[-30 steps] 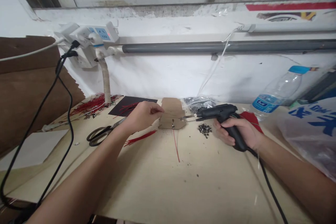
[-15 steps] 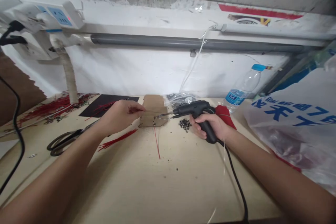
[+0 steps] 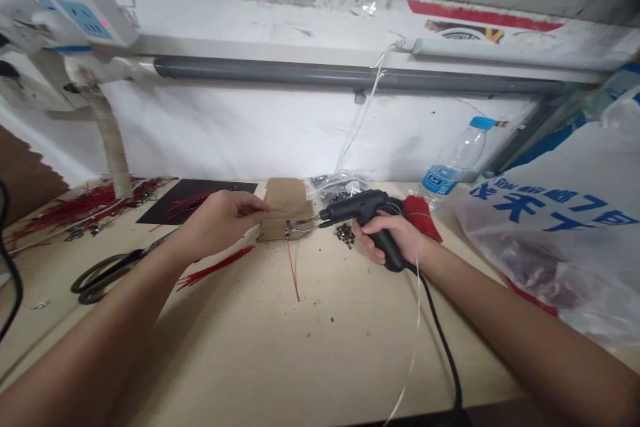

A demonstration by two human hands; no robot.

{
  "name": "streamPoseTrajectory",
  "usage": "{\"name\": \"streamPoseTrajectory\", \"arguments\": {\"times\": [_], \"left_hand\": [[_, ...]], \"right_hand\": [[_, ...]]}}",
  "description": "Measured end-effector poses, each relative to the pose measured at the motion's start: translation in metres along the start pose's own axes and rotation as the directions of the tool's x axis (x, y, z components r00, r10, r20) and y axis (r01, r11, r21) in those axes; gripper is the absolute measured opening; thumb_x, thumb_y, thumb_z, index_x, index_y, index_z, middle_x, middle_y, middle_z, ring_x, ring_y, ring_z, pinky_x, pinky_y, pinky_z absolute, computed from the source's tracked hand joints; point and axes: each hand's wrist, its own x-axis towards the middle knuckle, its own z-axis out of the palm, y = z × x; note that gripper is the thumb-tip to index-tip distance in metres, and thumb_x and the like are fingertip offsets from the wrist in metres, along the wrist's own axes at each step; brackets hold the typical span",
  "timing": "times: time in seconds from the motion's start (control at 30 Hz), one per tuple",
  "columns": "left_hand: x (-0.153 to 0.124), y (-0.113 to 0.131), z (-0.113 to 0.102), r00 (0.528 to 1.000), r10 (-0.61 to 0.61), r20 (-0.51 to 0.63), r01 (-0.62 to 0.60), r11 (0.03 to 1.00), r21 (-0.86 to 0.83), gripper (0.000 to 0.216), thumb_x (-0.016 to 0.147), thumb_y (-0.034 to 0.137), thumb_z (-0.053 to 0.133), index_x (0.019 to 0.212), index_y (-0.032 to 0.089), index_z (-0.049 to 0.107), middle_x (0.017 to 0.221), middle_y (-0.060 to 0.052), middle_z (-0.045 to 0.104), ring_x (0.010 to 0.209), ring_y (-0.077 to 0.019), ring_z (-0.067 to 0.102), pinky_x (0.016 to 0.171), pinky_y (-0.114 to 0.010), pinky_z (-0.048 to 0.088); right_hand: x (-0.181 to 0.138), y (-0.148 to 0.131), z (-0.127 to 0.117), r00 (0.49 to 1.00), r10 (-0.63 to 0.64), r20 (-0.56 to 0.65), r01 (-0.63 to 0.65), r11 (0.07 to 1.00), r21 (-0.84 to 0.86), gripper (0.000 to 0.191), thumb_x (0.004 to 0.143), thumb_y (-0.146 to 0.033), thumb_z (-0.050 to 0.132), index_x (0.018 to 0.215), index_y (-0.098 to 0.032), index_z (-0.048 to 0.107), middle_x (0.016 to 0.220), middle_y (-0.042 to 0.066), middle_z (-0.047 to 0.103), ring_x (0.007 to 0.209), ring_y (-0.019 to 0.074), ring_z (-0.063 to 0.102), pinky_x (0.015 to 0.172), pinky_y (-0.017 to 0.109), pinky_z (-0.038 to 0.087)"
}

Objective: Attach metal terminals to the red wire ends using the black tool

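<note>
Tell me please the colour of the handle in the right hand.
The handle is black, in the head view.

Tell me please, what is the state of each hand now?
Left hand: half curled near the cardboard; cannot tell if holding anything.
Right hand: closed, holding the black gun-shaped tool.

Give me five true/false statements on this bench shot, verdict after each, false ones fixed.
1. The right grip holds a black pistol-shaped tool. True.
2. The left grip is wrapped around the scissors. False: it is at the left edge of the brown cardboard; the scissors lie on the table.
3. A red wire runs from the near side of the brown cardboard onto the table. True.
4. The black sheet is right of the brown cardboard. False: it lies to the left.
5. The clear bottle has a blue cap. True.
</note>
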Motion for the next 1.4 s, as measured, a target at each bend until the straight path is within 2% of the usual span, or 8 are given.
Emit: {"name": "streamPoseTrajectory", "arguments": {"times": [0.23,0.37,0.97,1.4], "left_hand": [[-0.0019,0.0019,0.0002,1.0,0.008,-0.001,-0.008,1.0,-0.01,0.021,0.088,0.032,0.066,0.1,0.023,0.081,0.102,-0.004,0.084,0.09,-0.0224,0.077,0.081,-0.032,0.059],[-0.0032,0.0014,0.0006,1.0,0.002,-0.012,-0.002,1.0,-0.012,0.021,0.088,0.029,0.066,0.1,0.023,0.081,0.099,-0.004,0.083,0.087,-0.0215,0.077,0.079,-0.032,0.059],[-0.0034,0.0006,0.0017,1.0,0.026,-0.007,-0.027,0.995,-0.093,0.019,0.088,0.029,0.067,0.099,0.022,0.081,0.098,-0.005,0.083,0.088,-0.0219,0.077,0.079,-0.034,0.06],[-0.0049,0.0012,0.0072,0.999,0.023,0.035,-0.015,0.975,-0.22,0.019,0.088,0.027,0.068,0.101,0.021,0.081,0.102,-0.006,0.082,0.09,-0.0203,0.075,0.082,-0.033,0.059]], "right_hand": [[-0.0025,-0.0011,0.0021,0.999,0.013,0.049,-0.013,1.0,0.002,0.009,0.083,-0.025,0.068,0.085,-0.015,0.069,0.058,-0.001,0.06,0.041,0.0117,0.049,0.038,0.023,0.04],[-0.0032,-0.0011,0.0012,0.998,0.025,0.054,-0.025,1.0,-0.004,0.01,0.085,-0.024,0.066,0.088,-0.015,0.07,0.058,0.0,0.06,0.042,0.0119,0.05,0.039,0.023,0.039],[0.0012,-0.0036,-0.002,0.997,0.049,0.055,-0.045,0.997,-0.066,0.01,0.084,-0.027,0.065,0.079,-0.017,0.066,0.057,0.0,0.058,0.041,0.0129,0.046,0.039,0.025,0.037],[0.0068,-0.0042,-0.0076,0.994,0.102,0.049,-0.102,0.995,-0.003,0.012,0.081,-0.026,0.066,0.083,-0.015,0.071,0.059,-0.001,0.056,0.039,0.0112,0.043,0.036,0.024,0.036]]}}
